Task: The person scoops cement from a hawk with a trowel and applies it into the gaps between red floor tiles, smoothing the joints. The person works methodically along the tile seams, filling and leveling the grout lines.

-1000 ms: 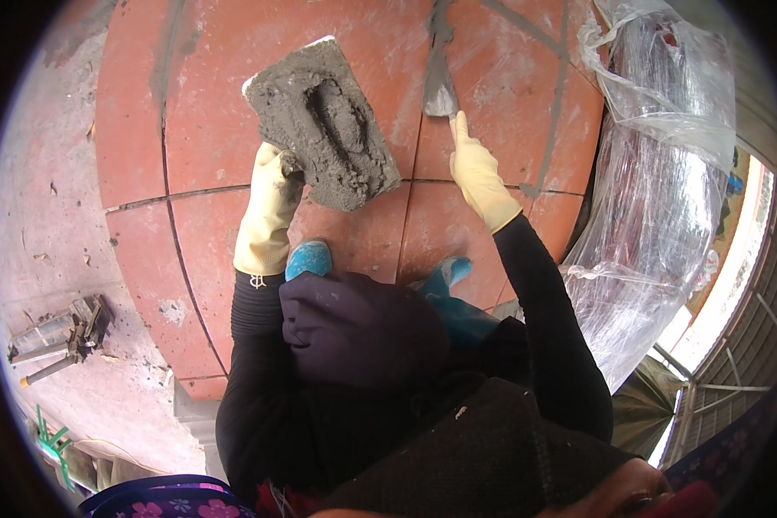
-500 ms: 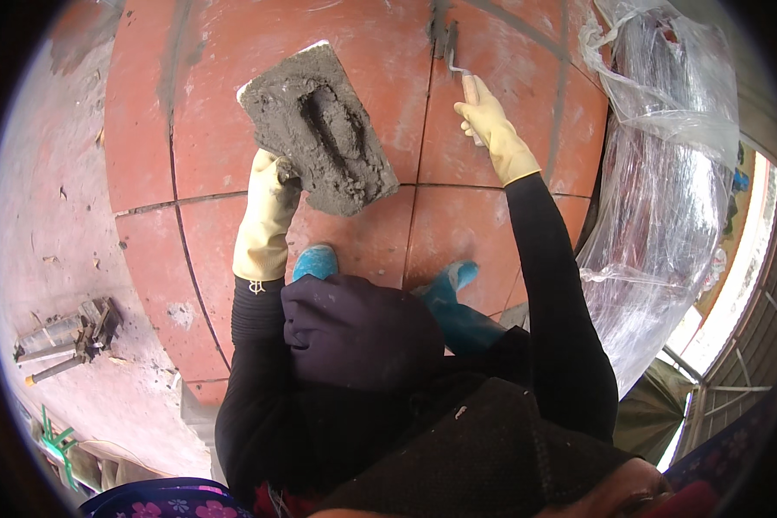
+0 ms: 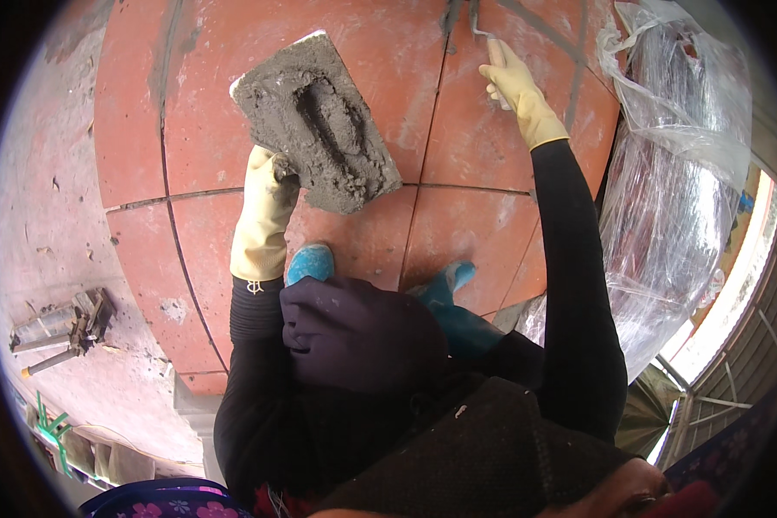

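Two cream-gloved grips: left fingers (image 3: 282, 165) hold a rectangular grey-mortared board (image 3: 319, 35), best kept level; right fingers (image 3: 491, 72) clasp a slim pale-handled trowel (image 3: 495, 50)

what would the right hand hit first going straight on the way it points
Trowel in front, the right hand seems to have a free way over red floor tile to the picture's edge, though depth is hard to judge.
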Tool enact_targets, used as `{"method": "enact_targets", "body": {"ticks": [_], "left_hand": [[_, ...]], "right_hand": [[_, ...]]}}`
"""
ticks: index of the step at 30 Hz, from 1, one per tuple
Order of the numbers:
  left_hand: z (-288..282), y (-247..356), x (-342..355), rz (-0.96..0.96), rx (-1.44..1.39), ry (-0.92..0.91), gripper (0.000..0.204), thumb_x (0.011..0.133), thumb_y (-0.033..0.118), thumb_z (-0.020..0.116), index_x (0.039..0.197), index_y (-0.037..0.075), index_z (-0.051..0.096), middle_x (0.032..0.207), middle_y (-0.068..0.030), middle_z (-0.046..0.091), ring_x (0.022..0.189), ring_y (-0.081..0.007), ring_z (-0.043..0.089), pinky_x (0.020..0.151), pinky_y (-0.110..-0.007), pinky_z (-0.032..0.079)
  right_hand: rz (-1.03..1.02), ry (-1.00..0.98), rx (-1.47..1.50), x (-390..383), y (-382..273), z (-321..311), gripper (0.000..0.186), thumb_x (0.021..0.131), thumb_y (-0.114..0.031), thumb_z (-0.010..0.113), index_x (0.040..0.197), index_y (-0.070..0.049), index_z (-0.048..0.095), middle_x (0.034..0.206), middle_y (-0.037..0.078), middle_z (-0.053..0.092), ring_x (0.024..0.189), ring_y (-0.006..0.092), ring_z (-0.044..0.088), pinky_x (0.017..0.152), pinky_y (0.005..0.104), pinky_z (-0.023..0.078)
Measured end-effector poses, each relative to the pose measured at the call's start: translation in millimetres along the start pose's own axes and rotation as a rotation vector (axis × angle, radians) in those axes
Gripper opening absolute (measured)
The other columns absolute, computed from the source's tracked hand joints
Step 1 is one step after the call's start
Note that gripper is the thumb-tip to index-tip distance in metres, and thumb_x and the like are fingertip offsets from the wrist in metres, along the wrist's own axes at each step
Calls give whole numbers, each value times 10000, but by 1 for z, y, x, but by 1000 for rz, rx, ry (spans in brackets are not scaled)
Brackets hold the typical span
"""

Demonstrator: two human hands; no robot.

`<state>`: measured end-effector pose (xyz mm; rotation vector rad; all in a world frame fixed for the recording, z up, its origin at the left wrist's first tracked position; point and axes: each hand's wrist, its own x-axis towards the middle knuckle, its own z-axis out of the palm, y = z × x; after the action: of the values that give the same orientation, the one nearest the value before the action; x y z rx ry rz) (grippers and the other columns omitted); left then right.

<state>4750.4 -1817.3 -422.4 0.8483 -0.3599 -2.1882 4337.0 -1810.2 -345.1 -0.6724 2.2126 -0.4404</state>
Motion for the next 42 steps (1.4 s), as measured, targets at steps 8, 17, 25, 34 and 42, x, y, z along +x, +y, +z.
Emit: {"method": "enact_targets", "body": {"ticks": [8,17,25,34,42], "left_hand": [[-9,-8,3,16,-39,-44,389,973,160,570,1340,34,549,1254,-120,638,1117,-255,636,959,-394,517],[-4,-2,3,15,20,-37,385,987,180,548,1340,26,543,1279,-115,623,1139,-248,621,968,-383,509],[6,-5,0,20,67,118,350,926,95,564,1262,-2,553,1134,-123,656,952,-223,651,765,-338,540],[-16,-1,-4,89,257,21,392,968,103,524,1351,21,539,1226,-118,654,1088,-237,647,920,-349,519],[-7,2,-3,28,113,-20,399,972,155,570,1349,30,540,1237,-113,650,1085,-232,643,898,-356,525]], "right_hand": [[-85,-101,163,-24,11,0,718,896,-107,623,1558,-180,357,1006,40,650,611,97,544,513,258,446],[-151,67,-417,14,-22,9,700,891,-185,549,1544,-121,303,1050,188,688,796,306,680,720,412,544],[-123,95,-865,-10,14,59,780,922,-239,573,1583,-126,174,1207,265,644,1079,437,633,929,520,500],[122,1,-288,-69,-5,-1,791,880,-89,592,1593,-156,254,1046,107,688,595,154,591,516,314,489],[-166,70,-383,61,-56,-36,755,846,-93,577,1555,-115,318,1265,97,646,713,185,638,657,325,532]]}}
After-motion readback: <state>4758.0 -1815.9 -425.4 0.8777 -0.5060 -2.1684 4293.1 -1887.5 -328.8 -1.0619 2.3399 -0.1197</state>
